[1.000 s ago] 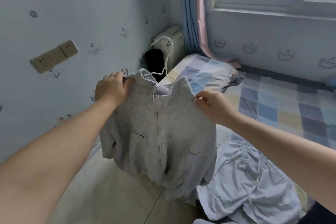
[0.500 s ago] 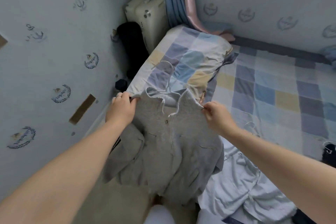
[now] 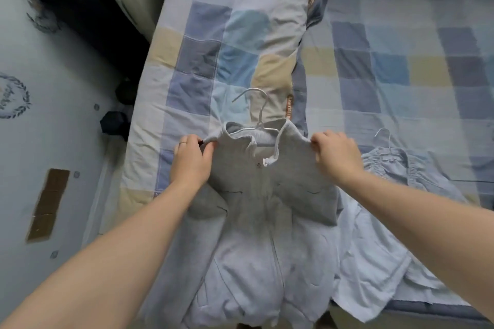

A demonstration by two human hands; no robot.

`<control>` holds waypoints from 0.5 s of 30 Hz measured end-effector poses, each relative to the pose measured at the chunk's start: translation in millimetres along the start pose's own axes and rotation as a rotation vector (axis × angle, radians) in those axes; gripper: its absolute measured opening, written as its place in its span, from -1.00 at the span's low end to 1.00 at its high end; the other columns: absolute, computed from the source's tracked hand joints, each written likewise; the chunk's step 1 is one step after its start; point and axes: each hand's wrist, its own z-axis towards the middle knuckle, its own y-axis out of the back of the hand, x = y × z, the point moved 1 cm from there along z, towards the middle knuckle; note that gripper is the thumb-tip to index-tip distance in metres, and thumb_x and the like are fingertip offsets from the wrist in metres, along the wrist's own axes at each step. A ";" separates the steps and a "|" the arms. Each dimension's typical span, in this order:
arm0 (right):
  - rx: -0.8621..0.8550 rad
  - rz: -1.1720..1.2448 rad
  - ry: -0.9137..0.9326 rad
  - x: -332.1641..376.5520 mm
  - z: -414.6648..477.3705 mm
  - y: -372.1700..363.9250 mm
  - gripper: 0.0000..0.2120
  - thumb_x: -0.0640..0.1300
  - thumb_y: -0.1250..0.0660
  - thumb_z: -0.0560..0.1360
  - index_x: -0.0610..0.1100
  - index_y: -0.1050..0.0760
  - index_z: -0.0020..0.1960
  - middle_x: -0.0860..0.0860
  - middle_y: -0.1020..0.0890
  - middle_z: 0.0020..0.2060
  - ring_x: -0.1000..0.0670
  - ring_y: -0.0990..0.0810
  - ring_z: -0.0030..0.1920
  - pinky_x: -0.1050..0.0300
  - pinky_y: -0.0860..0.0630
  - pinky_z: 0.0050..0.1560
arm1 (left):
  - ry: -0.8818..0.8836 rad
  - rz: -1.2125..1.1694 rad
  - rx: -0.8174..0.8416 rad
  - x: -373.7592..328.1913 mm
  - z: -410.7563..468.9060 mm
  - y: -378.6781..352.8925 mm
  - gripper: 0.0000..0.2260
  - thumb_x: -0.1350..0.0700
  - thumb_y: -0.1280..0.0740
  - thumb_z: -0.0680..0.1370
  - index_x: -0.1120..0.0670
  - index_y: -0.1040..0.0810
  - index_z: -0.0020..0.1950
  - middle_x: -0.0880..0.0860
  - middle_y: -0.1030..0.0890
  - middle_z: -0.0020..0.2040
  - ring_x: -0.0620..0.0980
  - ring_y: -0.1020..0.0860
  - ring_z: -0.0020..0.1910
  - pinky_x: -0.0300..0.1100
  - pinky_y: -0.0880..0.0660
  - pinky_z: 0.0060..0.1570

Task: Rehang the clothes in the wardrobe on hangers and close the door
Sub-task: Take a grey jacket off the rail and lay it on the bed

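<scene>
A grey zip jacket (image 3: 264, 195) lies front up on the bed, its lower part hanging over the near edge. A white wire hanger (image 3: 258, 117) sits inside its collar, hook pointing away from me over the quilt. My left hand (image 3: 192, 160) pinches the jacket's left shoulder. My right hand (image 3: 335, 155) pinches the right shoulder. A pale blue garment (image 3: 395, 168) on a second white hanger (image 3: 383, 133) lies to the right of the jacket. The wardrobe is out of view.
The bed carries a checked quilt (image 3: 240, 43) and checked sheet (image 3: 401, 61). A cream suitcase (image 3: 139, 0) and dark items (image 3: 88, 19) stand in the gap by the wallpapered wall (image 3: 32, 141) on the left.
The jacket was held up in the air by both shoulders; it has come down onto the bed and now lies flat. My view has tilted downward.
</scene>
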 end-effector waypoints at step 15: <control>0.274 0.057 -0.075 16.1 77.2 -116.5 -0.38 0.26 0.01 0.63 0.13 0.12 0.60 0.11 0.16 0.60 -0.06 0.21 0.59 -0.28 0.10 0.50 | -0.042 0.015 0.122 45.9 78.1 -101.7 -0.45 -0.16 -0.18 0.64 0.11 -0.27 0.53 0.14 -0.35 0.50 0.18 -0.22 0.50 0.10 -0.20 0.46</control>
